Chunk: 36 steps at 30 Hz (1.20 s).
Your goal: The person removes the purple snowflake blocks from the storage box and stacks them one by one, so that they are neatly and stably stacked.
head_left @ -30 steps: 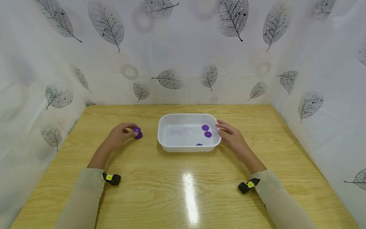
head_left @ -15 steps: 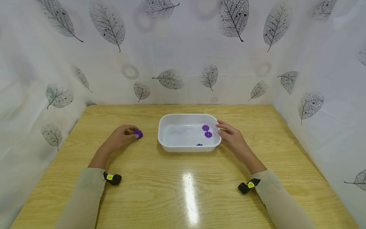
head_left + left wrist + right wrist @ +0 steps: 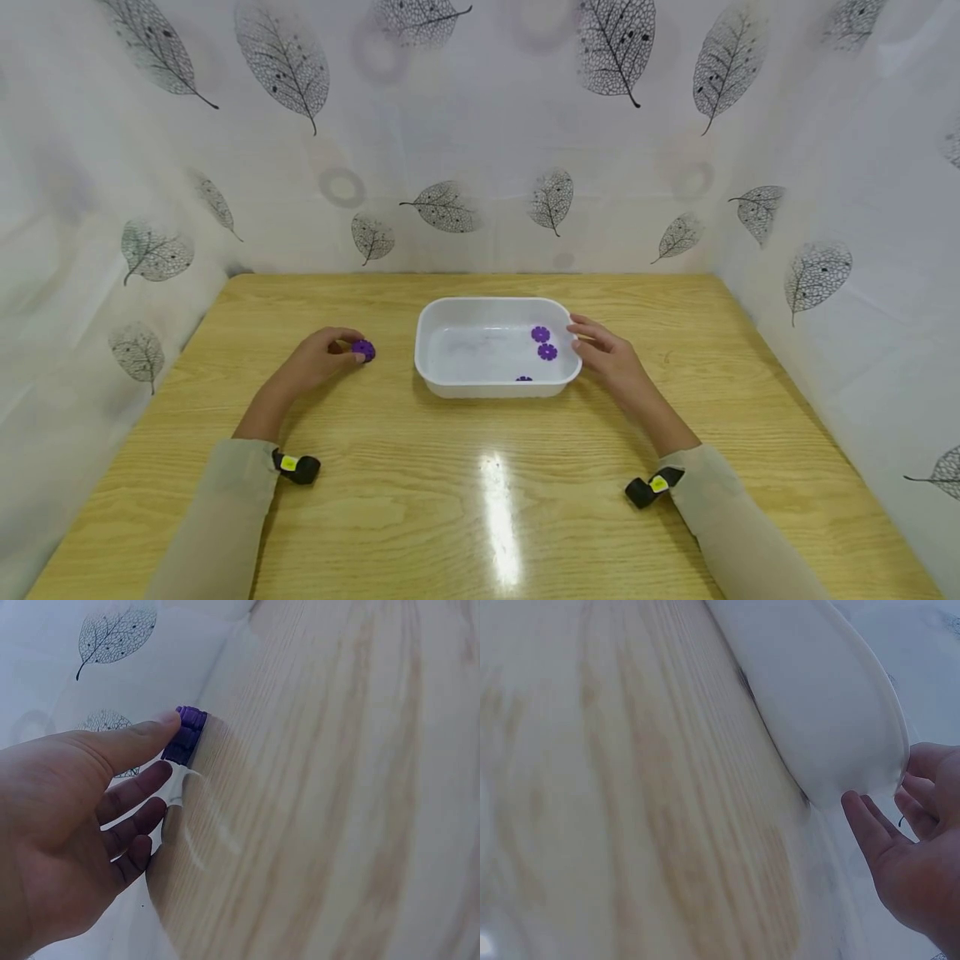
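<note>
My left hand (image 3: 318,360) pinches a small stack of purple flower-shaped discs (image 3: 363,351) just above the table, left of the white plastic basin (image 3: 459,386). In the left wrist view the discs (image 3: 185,735) stand in a layered stack at my thumb tip, while the other fingers curve below. My right hand (image 3: 609,354) holds the basin's right end, fingertips at the rim. The right wrist view shows my thumb against the outer wall of the basin (image 3: 817,697). Inside the basin, two purple flower discs (image 3: 547,352) lie near the right end. Another disc (image 3: 523,379) is partly hidden by the front wall.
Under everything is a wooden table (image 3: 405,492), with a bright light reflection near its front middle. A white curtain (image 3: 480,133) printed with grey leaves surrounds its back and sides. A black strap camera sits at each wrist.
My left hand's fingers have lowered one purple disc onto the one beneath, so the two now overlap as a stack. The basin and my right hand have stayed in place.
</note>
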{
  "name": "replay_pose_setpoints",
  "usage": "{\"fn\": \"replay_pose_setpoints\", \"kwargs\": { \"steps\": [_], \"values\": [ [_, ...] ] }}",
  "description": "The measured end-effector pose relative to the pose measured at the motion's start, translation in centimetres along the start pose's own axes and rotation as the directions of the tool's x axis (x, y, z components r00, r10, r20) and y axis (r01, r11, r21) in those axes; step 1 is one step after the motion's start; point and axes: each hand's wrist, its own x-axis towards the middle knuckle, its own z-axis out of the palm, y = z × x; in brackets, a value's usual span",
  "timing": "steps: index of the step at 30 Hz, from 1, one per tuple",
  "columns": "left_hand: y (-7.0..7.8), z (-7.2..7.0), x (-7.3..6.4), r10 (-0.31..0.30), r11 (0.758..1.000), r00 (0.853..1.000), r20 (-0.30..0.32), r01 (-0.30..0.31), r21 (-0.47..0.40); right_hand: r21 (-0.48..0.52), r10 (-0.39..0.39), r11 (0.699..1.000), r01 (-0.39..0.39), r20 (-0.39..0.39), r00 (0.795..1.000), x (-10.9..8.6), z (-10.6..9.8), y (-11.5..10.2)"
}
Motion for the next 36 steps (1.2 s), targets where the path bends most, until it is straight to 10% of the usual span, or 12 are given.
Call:
{"fn": "replay_pose_setpoints", "kwargs": {
  "steps": [36],
  "values": [
    [0.2,-0.2,-0.8,0.017,0.998,0.999,0.036,-0.015,-0.066,0.005,-0.009,1.0,0.009,-0.01,1.0,1.2,-0.8,2.7]
  ]
}}
